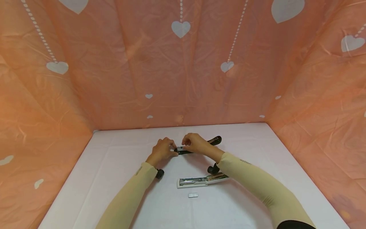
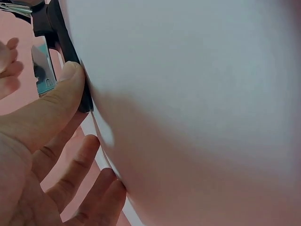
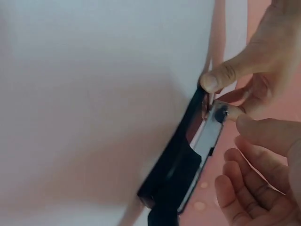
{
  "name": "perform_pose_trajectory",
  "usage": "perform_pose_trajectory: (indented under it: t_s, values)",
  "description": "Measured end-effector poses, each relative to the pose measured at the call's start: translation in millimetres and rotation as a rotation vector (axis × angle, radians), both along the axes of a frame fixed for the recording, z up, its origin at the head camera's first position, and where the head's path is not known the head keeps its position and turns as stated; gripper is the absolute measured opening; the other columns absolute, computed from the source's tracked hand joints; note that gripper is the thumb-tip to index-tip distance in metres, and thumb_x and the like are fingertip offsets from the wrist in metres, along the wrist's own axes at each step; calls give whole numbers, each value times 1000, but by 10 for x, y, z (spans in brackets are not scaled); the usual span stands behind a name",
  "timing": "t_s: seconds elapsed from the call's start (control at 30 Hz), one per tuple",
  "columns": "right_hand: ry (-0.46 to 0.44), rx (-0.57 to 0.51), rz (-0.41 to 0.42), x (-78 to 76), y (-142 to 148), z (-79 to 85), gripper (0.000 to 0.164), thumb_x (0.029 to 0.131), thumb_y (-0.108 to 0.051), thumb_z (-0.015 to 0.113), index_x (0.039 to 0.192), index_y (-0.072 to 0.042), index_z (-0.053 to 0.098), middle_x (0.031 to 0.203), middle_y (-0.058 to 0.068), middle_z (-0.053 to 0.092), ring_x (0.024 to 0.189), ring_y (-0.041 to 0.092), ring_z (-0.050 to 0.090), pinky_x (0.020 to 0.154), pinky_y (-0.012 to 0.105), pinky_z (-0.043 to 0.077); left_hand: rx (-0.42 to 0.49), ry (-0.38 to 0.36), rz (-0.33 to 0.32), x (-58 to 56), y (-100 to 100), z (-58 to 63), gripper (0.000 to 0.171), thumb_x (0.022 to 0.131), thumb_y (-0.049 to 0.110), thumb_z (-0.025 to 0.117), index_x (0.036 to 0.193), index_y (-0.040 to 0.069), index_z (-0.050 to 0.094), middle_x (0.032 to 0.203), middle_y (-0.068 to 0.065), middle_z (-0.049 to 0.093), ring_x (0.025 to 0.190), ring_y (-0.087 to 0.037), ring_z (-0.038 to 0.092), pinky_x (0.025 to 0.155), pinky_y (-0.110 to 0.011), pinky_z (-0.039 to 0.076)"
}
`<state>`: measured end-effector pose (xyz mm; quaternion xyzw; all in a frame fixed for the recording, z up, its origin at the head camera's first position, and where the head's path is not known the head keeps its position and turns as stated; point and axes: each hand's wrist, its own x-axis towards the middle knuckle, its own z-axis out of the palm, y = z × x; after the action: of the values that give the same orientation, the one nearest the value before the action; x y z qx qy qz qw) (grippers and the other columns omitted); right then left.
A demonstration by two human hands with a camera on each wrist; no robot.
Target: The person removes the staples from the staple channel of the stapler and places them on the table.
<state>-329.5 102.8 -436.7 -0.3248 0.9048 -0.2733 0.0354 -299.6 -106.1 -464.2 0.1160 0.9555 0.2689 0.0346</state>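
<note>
A black stapler [image 1: 184,153] lies opened out at the far middle of the table, its top arm swung back to the right. My left hand [image 1: 163,150] pinches the front end of its base, thumb on the near side. In the left wrist view, the metal staple magazine [image 2: 43,70] stands raised off the base. My right hand [image 1: 196,144] is over the magazine, fingers loosely curled with nothing seen between them. Its thumb [image 3: 263,132] is right by the magazine's front end in the right wrist view.
Nearer to me lies a white stapler [image 1: 192,184], also opened out, its right end overlapped by my right sleeve [image 1: 257,181]. A short strip of staples [image 1: 193,195] sits just in front of it. Orange curtains with hearts [image 1: 181,29] enclose the white table [image 1: 114,159].
</note>
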Motion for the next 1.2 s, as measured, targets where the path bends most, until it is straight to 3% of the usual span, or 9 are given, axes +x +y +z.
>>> perform_pose_trajectory:
  t_s: [0.33, 0.77, 1.2]
  values:
    - [-48, 22, 3, 7, -54, -68, 8, 93, -4, 84, 98, -1, 80, 90, 6, 76, 82, 12, 67, 76, 24, 55, 4, 13, 2, 1, -14, -14, 21, 87, 24, 92, 101, 15, 80, 127, -10, 66, 120, -35, 56, 95, -61, 50]
    - [-47, 66, 6, 30, -102, -25, 10, 93, -5, 83, 101, 1, 82, 92, 8, 79, 84, 13, 67, 80, 26, 55, -7, 15, -3, 16, -6, 14, 20, 88, 24, 91, 102, 15, 80, 126, -10, 66, 119, -35, 56, 94, -59, 51]
    - [-105, 35, -61, 14, -110, -58, 10, 92, -4, 82, 101, 1, 83, 95, 8, 81, 85, 13, 69, 78, 25, 55, 9, 10, -1, 11, 0, 3, 20, 88, 24, 92, 102, 15, 80, 127, -10, 66, 120, -34, 56, 95, -59, 51]
